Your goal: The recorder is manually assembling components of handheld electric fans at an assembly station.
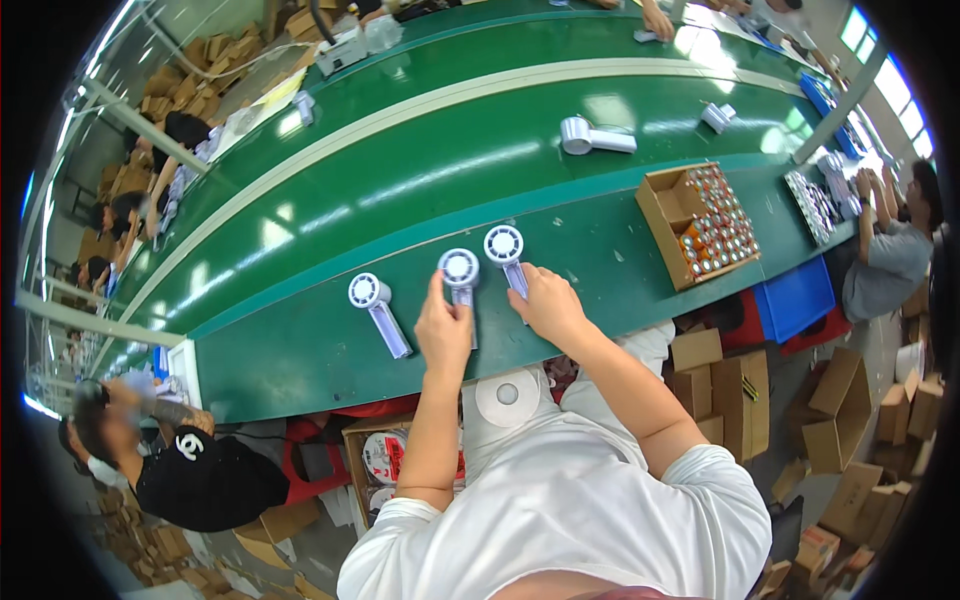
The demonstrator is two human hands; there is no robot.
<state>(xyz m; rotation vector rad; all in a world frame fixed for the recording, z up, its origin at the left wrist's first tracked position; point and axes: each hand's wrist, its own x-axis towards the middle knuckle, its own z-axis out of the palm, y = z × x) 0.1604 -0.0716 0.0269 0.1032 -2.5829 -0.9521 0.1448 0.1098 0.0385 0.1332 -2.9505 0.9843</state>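
Observation:
Three pale lavender handheld fans with round vented heads lie on the green table in front of me. My left hand (443, 328) is closed around the handle of the middle fan (459, 268), one finger reaching up beside its head. Just to the right, my right hand (550, 306) grips the handle of another fan (504, 245), whose head points away from me. The third fan (388, 328) lies untouched on the left, its handle slanting toward me. My palms and fingers hide much of the two held handles.
An open cardboard box (657, 238) of orange-and-silver cylinders stands at right. Beyond the table, a green conveyor (400, 165) carries a fan (600, 137) and a smaller pale part (718, 117). A white roll (507, 397) rests on my lap. Co-workers sit on both sides.

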